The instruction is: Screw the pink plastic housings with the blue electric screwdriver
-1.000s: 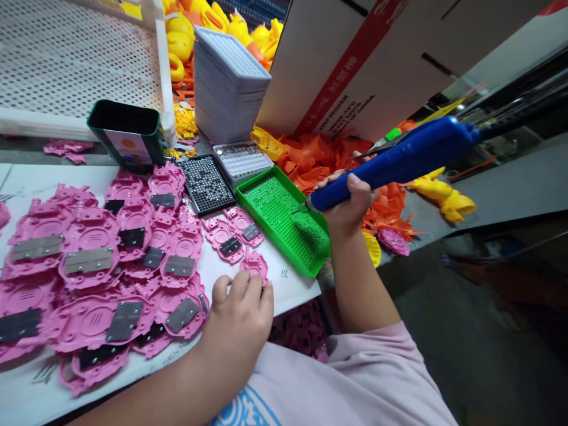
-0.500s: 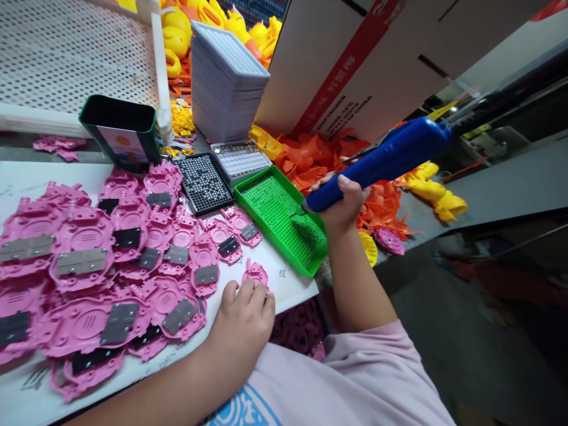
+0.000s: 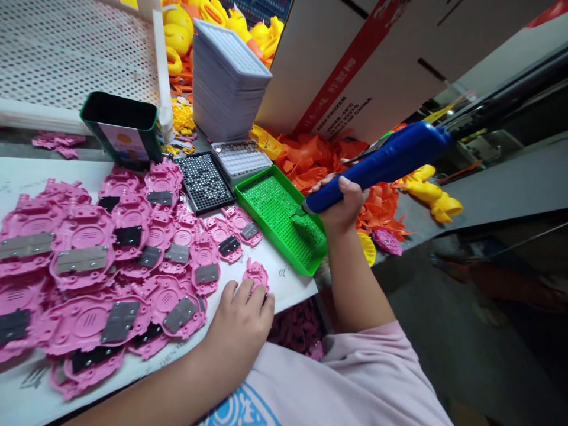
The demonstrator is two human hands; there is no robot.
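My right hand (image 3: 344, 204) is wrapped round a blue electric screwdriver (image 3: 377, 160), held aslant. The tip of the tool points down into a green tray (image 3: 261, 219) with a grid of small holes and a heap of small screws (image 3: 306, 229). My left hand (image 3: 244, 313) rests at the edge of the white work surface, its curled fingers over a pink plastic housing (image 3: 256, 273); the near part of that piece is hidden under the fingers. Left of it lie many pink housings (image 3: 84, 236), overlapping, with grey or black covers screwed on.
Behind the green tray are a black perforated tray (image 3: 206, 182), a white tray of small metal parts (image 3: 242, 160) and a tall stack of white trays (image 3: 228, 83). A dark green container (image 3: 122, 133), orange parts (image 3: 306, 160), a carton (image 3: 355, 71) and a white crate (image 3: 80, 53) stand around.
Both hands, the screwdriver and the pink housing stay nearly where they were. The whole view has shifted very slightly.
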